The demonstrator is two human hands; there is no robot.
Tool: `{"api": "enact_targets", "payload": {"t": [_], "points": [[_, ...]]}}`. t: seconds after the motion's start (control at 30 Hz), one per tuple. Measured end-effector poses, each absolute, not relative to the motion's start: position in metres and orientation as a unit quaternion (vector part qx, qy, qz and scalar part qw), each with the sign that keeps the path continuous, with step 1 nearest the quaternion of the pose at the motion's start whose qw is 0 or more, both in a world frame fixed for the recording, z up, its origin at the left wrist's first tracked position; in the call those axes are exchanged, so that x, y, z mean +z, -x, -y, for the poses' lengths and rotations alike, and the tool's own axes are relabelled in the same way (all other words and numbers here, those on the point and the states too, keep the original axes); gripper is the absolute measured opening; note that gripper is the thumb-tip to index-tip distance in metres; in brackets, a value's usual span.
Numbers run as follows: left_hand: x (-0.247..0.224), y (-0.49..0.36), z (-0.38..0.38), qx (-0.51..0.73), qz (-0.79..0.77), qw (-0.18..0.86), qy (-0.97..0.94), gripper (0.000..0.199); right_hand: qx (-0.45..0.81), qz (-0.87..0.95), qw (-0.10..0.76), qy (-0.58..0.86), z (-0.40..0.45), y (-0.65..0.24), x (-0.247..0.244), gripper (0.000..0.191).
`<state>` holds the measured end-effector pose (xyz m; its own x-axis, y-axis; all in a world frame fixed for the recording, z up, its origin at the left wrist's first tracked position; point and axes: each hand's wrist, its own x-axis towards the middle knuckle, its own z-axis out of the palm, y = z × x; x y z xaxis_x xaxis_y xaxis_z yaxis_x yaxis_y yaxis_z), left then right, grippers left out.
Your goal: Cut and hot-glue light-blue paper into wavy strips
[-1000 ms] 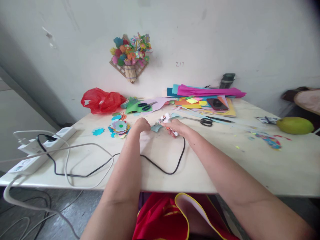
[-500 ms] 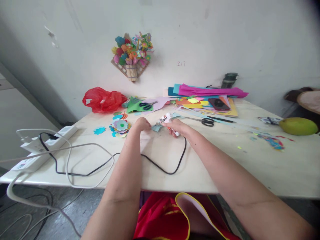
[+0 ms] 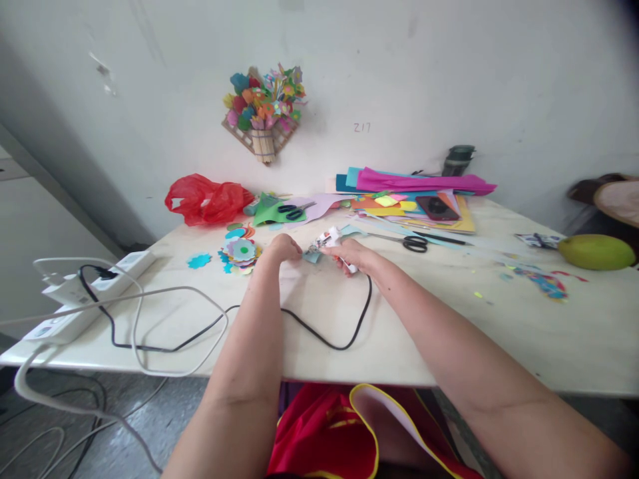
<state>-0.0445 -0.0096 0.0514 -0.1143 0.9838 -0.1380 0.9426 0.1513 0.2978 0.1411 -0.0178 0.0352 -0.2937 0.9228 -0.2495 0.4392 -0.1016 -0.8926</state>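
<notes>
In my right hand [image 3: 349,255] is a white glue gun [image 3: 329,237] with a black cord [image 3: 360,319] running from it, and my fingers are wrapped round its handle. Its nozzle points left, right by a small light blue paper piece [image 3: 312,257]. My left hand [image 3: 286,248] is closed at the left edge of that piece and appears to pinch it; the fingertips are partly hidden. Left of my left hand lies a pile of paper flower cutouts [image 3: 240,250], with a blue scalloped cutout [image 3: 200,261] beside it.
Scissors [image 3: 415,244] and a black pen [image 3: 442,238] lie right of my hands. More scissors [image 3: 294,211] rest on coloured sheets behind. A power strip [image 3: 122,274] with loose cables stands at left. A red plastic bag [image 3: 207,199] and a green mango-like fruit [image 3: 596,252] flank the table.
The glue gun has shifted slightly to the left and down, its nozzle now nearer the light blue piece. My left hand has hardly moved.
</notes>
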Motion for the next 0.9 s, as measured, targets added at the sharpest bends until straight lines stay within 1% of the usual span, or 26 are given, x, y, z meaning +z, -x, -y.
{"api": "enact_targets", "payload": {"t": [0.3, 0.57, 0.73, 0.9], "points": [[0.053, 0.044, 0.013, 0.071, -0.745, 0.145, -0.647, 0.025, 0.513, 0.628, 0.245, 0.532, 0.018, -0.139, 0.033, 0.034], [0.049, 0.051, 0.005, 0.070, -0.755, 0.143, -0.637, 0.028, 0.517, 0.625, 0.244, 0.532, 0.020, -0.138, 0.034, 0.034], [0.043, 0.058, -0.002, 0.085, -0.763, 0.132, -0.627, 0.032, 0.542, 0.612, 0.271, 0.508, 0.019, -0.140, 0.034, 0.033], [0.036, 0.062, -0.004, 0.119, -0.769, 0.109, -0.618, 0.031, 0.590, 0.600, 0.318, 0.438, 0.014, -0.150, 0.031, 0.035]]}}
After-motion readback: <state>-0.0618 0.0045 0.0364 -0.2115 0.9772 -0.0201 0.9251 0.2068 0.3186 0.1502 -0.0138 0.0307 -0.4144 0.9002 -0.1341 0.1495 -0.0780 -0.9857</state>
